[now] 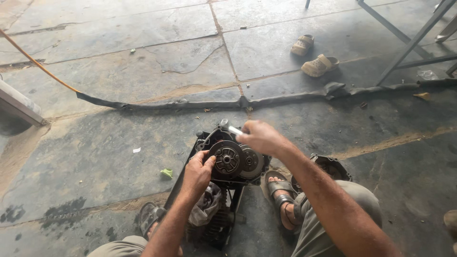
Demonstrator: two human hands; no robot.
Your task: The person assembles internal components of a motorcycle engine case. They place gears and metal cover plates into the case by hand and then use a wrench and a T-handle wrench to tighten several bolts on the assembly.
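A dark motorcycle engine (223, 200) stands on the stone floor between my feet, its side open. A round clutch assembly (228, 159) with a silver gear (251, 161) beside it shows in the open casing. My left hand (197, 172) grips the left edge of the clutch assembly. My right hand (262, 137) hovers over the top right of the casing, closed on a small shiny metal tool (234, 129) that pokes out to the left. A grey rag (205, 205) is stuffed against the engine below my left hand.
A removed engine cover (331, 166) lies by my right knee. A black hose (266, 101) runs across the floor, joined to an orange hose (33, 59) at the left. A pair of tan clogs (312, 54) and metal frame legs (409, 43) stand at the back right.
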